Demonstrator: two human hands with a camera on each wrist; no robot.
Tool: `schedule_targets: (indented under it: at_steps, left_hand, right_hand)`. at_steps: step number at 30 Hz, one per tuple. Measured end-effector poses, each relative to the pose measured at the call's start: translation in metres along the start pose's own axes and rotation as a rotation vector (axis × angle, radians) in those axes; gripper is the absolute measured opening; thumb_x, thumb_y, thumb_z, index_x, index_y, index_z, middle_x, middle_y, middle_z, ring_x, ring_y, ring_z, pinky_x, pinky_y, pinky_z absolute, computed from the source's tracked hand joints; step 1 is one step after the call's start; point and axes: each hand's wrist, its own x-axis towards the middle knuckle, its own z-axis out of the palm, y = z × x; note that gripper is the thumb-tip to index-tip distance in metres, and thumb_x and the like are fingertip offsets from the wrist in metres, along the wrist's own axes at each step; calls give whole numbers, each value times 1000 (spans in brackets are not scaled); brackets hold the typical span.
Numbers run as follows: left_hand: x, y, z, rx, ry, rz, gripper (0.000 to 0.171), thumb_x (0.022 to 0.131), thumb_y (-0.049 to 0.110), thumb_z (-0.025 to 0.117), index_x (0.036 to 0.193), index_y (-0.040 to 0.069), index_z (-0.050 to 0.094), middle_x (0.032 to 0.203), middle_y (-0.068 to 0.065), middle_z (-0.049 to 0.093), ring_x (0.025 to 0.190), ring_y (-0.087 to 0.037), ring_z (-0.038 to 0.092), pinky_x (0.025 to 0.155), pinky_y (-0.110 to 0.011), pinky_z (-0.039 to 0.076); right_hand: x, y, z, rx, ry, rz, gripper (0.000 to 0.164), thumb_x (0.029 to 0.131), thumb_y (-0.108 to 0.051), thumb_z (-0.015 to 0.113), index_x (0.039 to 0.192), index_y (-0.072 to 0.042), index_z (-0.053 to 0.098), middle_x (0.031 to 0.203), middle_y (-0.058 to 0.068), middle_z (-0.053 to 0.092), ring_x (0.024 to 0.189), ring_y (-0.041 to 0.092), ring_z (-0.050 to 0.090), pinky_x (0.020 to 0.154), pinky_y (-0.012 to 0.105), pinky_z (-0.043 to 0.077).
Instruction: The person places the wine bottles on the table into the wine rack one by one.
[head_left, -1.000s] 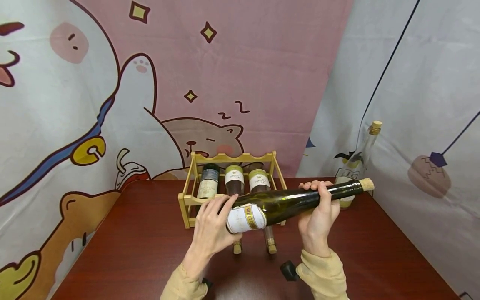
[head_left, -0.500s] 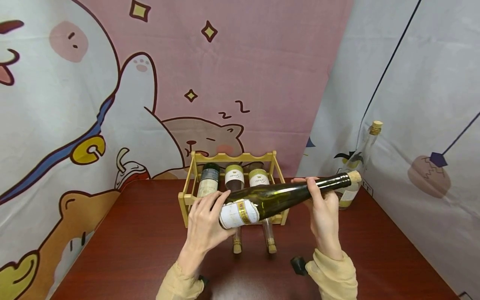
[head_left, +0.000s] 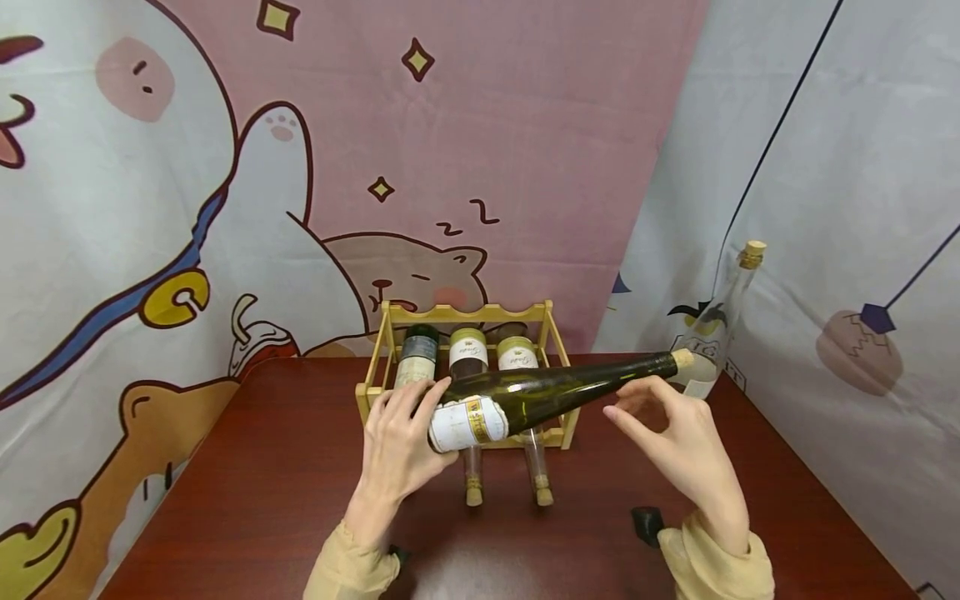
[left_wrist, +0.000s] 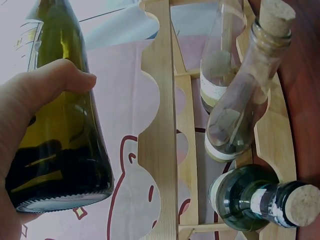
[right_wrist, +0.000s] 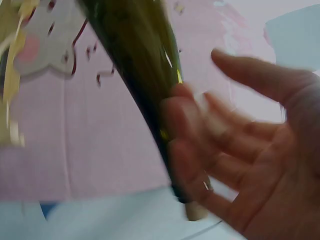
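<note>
My left hand (head_left: 401, 437) grips a corked green wine bottle (head_left: 551, 396) round its labelled base end. The bottle lies almost level in the air before the wooden wine rack (head_left: 468, 315), its cork pointing right and slightly up. In the left wrist view the thumb wraps over the green glass (left_wrist: 65, 120). Just below the bottle's neck is my right hand (head_left: 686, 433), thumb and fingers spread apart with nothing held. The right wrist view blurs those fingers (right_wrist: 220, 145) beside the neck; whether they touch it I cannot tell.
In the rack lie a dark green bottle (left_wrist: 245, 197) and two clear bottles (head_left: 468, 354) with cream labels, corks toward me. Another clear corked bottle (head_left: 722, 325) stands at the back right of the red-brown table (head_left: 247, 500). Printed cloth (head_left: 562, 167) hangs behind.
My right hand has let go of the bottle's neck and moved right and toward me, its fingers parting. With the left hand, the bottle has shifted a little left.
</note>
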Motion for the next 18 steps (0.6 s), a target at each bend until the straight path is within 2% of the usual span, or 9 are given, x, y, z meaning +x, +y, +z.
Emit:
schedule_targets:
  at_steps: [3, 6, 7, 9, 11, 14, 18]
  left_hand:
    - [-1, -1, 1, 26, -1, 23, 93, 32, 37, 91, 118, 15, 64, 104, -10, 68, 94, -25, 64, 79, -41, 48]
    - [-2, -1, 3, 50, -11, 40, 96, 29, 38, 91, 118, 16, 64, 104, -10, 68, 94, -25, 64, 81, -41, 48]
    - [-3, -1, 3, 55, -12, 47, 97, 28, 39, 91, 118, 16, 64, 104, -10, 68, 94, -25, 64, 82, -41, 49]
    - [-3, 0, 3, 64, -16, 59, 99, 27, 40, 92, 118, 16, 64, 104, -10, 68, 94, -25, 64, 82, -41, 49]
    - [-3, 1, 3, 72, -19, 71, 100, 26, 41, 92, 119, 16, 64, 104, -10, 68, 94, -25, 64, 83, -41, 49]
    - [-1, 1, 2, 85, -20, 93, 103, 25, 43, 93, 119, 16, 63, 104, -10, 68, 94, -26, 63, 83, -41, 49]
    - [1, 2, 1, 108, -19, 126, 103, 25, 44, 93, 120, 17, 63, 104, -10, 67, 93, -26, 63, 82, -41, 49]
  right_hand:
    - [2, 5, 5, -83, 124, -252, 27, 83, -30, 74, 94, -7, 64, 83, 0, 66, 78, 11, 59, 71, 19, 44]
    - [6, 9, 10, -199, 146, -385, 39, 80, -34, 74, 101, -3, 64, 95, 9, 65, 93, 26, 54, 86, 34, 41]
    - [7, 10, 11, -248, 145, -401, 42, 78, -34, 76, 103, -3, 63, 98, 10, 64, 97, 29, 53, 88, 39, 39]
    - [9, 13, 14, -341, 140, -413, 49, 66, -24, 82, 106, -4, 63, 102, 12, 63, 101, 34, 51, 91, 47, 38]
    - [10, 16, 17, -418, 131, -408, 58, 57, -17, 85, 109, -5, 63, 104, 12, 63, 102, 36, 51, 93, 51, 38]
    - [11, 22, 21, -490, 113, -396, 65, 51, -15, 87, 111, -6, 62, 100, 11, 64, 101, 36, 52, 95, 52, 40]
    - [11, 30, 28, -524, 68, -375, 68, 48, -11, 88, 110, -6, 62, 93, 10, 66, 96, 34, 54, 94, 51, 41]
